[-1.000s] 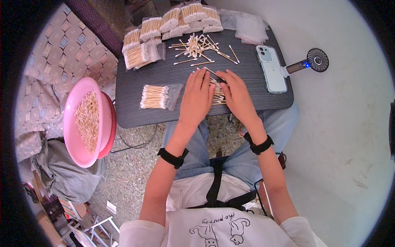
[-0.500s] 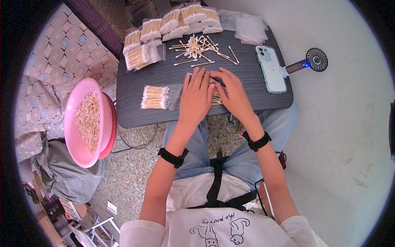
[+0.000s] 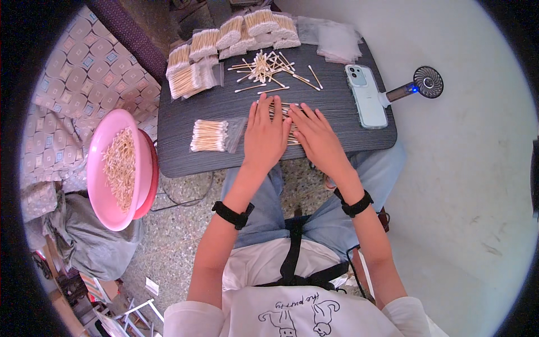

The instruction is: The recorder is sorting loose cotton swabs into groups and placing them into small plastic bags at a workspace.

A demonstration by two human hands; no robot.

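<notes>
My left hand lies flat with fingers stretched forward on the dark table, over the left side of a small row of cotton swabs. From the right, my right hand rests on the same swabs, fingers extended and angled toward the left hand. Both palms hide much of the row; only parts show between the hands. Left of my left hand is a clear plastic bag of cotton swabs. Farther back, a loose pile of cotton swabs is spread in a tangle, with several single ones around it.
Filled swab bags are stacked along the table's far left edge. Flat clear bags lie at the far right, near a phone and a small fan. A pink basin of swabs stands left of the table.
My right hand's fingers have straightened and flattened over the swabs, where they were more bent before. My left hand stays in nearly the same place. The view has shifted slightly.
</notes>
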